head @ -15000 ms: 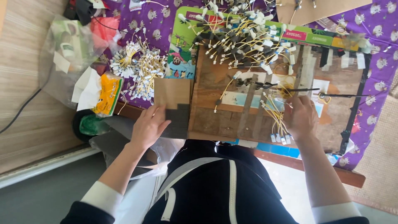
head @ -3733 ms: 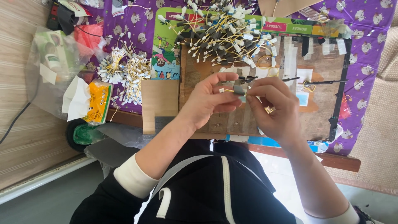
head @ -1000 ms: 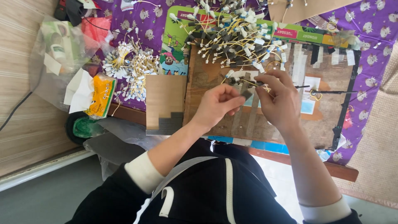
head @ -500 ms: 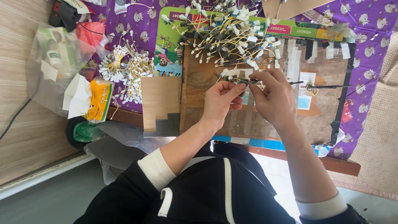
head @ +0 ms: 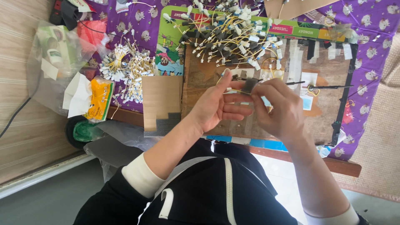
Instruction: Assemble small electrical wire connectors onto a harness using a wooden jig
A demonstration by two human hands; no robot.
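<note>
My left hand [head: 216,104] and my right hand [head: 277,110] meet over a brown wooden board [head: 325,79]. Between their fingertips they pinch a small dark block [head: 249,85] with thin yellow wires on it. The left fingers are stretched flat along the wires; the right thumb and fingers close on the block. Just beyond the hands lies a heap of yellow wires with white plugs and dark blocks [head: 227,35].
A cardboard piece with a grey foam strip [head: 160,104] lies left of the hands. Bundles of white-tipped wires [head: 127,71] rest on the purple patterned cloth [head: 371,50]. An orange packet [head: 98,98], plastic bags [head: 58,54] and a thin black rod [head: 329,87] lie around.
The hands have stayed together over the board, working the small wired block. The left fingers have straightened out along the wire, and the view has shifted slightly.
</note>
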